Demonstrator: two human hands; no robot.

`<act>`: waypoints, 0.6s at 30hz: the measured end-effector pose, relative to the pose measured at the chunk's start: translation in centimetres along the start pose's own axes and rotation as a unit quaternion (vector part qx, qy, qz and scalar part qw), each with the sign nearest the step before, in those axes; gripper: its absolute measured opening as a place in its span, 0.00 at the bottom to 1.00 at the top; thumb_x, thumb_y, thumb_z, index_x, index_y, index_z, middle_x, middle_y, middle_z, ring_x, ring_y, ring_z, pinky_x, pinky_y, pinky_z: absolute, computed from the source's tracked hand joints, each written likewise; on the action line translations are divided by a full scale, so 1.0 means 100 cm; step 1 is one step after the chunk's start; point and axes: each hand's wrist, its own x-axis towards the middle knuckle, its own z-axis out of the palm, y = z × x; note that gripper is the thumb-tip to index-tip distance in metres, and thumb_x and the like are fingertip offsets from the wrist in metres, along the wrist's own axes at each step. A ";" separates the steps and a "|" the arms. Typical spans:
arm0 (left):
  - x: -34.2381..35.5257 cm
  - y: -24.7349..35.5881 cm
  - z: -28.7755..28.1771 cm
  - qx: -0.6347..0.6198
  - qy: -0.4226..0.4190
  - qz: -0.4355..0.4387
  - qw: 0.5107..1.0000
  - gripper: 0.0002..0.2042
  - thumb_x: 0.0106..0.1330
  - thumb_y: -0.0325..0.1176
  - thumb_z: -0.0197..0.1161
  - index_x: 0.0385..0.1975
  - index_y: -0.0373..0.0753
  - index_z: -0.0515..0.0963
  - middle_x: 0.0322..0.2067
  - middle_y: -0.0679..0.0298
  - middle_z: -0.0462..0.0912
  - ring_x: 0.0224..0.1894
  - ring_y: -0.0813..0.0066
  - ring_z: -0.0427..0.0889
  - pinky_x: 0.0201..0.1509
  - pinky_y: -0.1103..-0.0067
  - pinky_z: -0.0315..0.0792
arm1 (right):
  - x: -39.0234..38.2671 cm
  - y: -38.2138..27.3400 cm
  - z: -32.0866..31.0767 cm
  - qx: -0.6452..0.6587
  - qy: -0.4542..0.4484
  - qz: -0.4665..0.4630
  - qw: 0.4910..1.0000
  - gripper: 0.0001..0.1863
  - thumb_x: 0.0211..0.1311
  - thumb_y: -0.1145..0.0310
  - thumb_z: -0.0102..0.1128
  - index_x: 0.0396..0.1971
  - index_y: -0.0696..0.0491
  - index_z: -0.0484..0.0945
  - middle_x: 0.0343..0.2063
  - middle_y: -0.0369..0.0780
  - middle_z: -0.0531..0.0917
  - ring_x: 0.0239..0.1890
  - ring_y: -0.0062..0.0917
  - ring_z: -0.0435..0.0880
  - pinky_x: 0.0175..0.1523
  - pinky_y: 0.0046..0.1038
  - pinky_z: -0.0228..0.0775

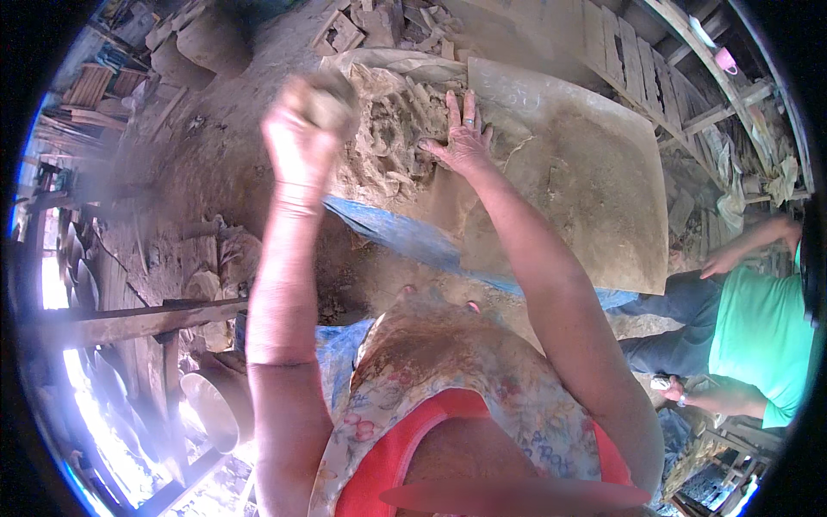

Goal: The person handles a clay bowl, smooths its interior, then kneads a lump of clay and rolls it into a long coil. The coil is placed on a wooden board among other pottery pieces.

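Note:
My left hand (pixel 297 142) is raised at the left end of the work surface, smeared by motion. Its fingers are closed around a rounded grey-brown lump (pixel 332 105), too blurred to tell whether it is clay or stone. Below and beside it lies a rough, torn mass of brown clay (pixel 383 129). My right hand (pixel 465 146), with a ring on one finger, lies flat with its fingers spread at the right edge of that clay. The clay rests on a dusty sheet-covered surface, beside a wide flat board (pixel 586 185) stretching off to the right.
Blue plastic sheeting (pixel 401 237) hangs along the near edge. At the right, another person in a green shirt (pixel 758 332) sits close to the board. Large clay pots (pixel 211 43) stand at the far left, a wooden rail (pixel 142 323) nearer. Wood pieces (pixel 379 21) lie behind the clay.

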 end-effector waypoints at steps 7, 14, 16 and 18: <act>0.069 0.071 -0.020 -0.028 0.338 0.193 0.921 0.18 0.59 0.38 0.64 0.42 0.34 0.71 0.32 0.63 0.76 0.31 0.75 0.73 0.39 0.78 0.73 | -0.001 0.013 -0.004 0.039 -0.023 -0.037 0.998 0.59 0.44 0.47 0.69 0.68 0.35 0.32 0.69 0.42 0.29 0.70 0.47 0.40 0.66 0.61 0.38; -0.063 -0.073 0.069 0.069 -0.245 -0.218 0.942 0.28 0.58 0.47 0.62 0.55 0.36 0.69 0.52 0.44 0.67 0.55 0.49 0.68 0.58 0.65 0.63 | -0.011 0.012 -0.001 0.077 0.013 -0.047 0.996 0.62 0.38 0.52 0.73 0.69 0.38 0.35 0.69 0.46 0.33 0.70 0.45 0.43 0.64 0.62 0.41; -0.032 -0.097 0.057 0.076 -0.233 -0.283 0.927 0.31 0.53 0.48 0.67 0.54 0.37 0.70 0.59 0.46 0.64 0.57 0.56 0.69 0.59 0.68 0.65 | -0.013 0.009 -0.005 0.097 0.049 -0.049 0.993 0.64 0.36 0.53 0.75 0.68 0.43 0.36 0.68 0.47 0.33 0.69 0.46 0.43 0.64 0.61 0.42; -0.006 -0.094 0.070 0.156 -0.279 -0.095 0.943 0.34 0.51 0.49 0.68 0.56 0.38 0.68 0.60 0.47 0.63 0.58 0.55 0.68 0.61 0.67 0.64 | -0.016 0.005 -0.007 0.116 0.088 -0.034 0.989 0.65 0.33 0.54 0.77 0.67 0.51 0.38 0.68 0.48 0.35 0.69 0.47 0.43 0.65 0.57 0.43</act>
